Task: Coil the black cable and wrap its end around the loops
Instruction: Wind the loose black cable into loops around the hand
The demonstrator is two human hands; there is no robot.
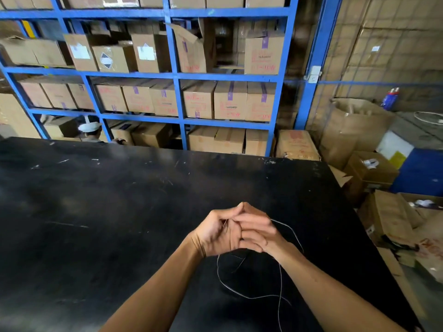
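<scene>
Both hands meet above the near-right part of a black table [100, 200], fingertips pressed together into a peak. The left hand [217, 232] has its fingers curled inward toward the right hand [257, 232], whose fingers fold over them from the right. A short sliver of the black cable [280, 279] shows between the left fingers near the top, so the 2 hands appear to pinch it where they meet, though the exact contact is hidden behind the fingers.

The cable is thin and hard to see against the dark tabletop. 1 strand arcs out from the far side of the right hand, curves to the right and drops down past the right wrist. Below the hands it hangs in a loose open loop: 1 side falls from under the left palm, sweeps near and to the right, and crosses another strand that runs straight down toward the near edge of the view between the 2 forearms. No tight coil is visible.

Beyond the table's far edge stands a blue metal rack [176, 75] packed with cardboard boxes [230, 101]. A person in a white cap [89, 127] is low at the far left. More opened cartons [370, 168] lie on the floor at right.
</scene>
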